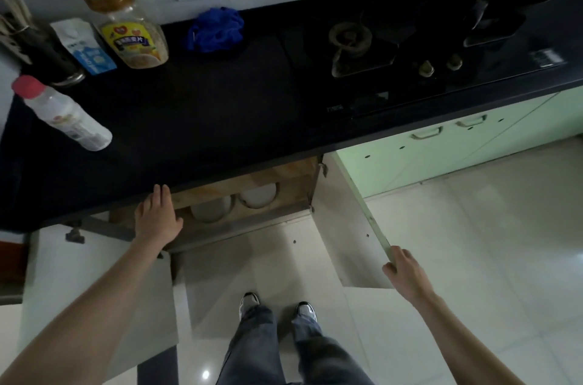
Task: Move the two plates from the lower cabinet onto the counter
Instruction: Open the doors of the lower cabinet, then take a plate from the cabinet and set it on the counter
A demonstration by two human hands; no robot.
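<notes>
Two white plates sit side by side on the wooden shelf of the open lower cabinet, one on the left (210, 209) and one on the right (259, 195), both partly hidden by the dark counter (189, 119) edge above. My left hand (157, 216) reaches into the cabinet opening just left of the left plate, fingers apart, holding nothing. My right hand (407, 272) grips the outer edge of the open right cabinet door (344, 227).
The left cabinet door (94, 290) also stands open. On the counter's left stand a red-capped bottle (63, 115), a carton (85, 47) and a jar (132, 28); a blue cloth (216, 29) and a gas stove (362, 47) lie behind. My feet are on the tiled floor.
</notes>
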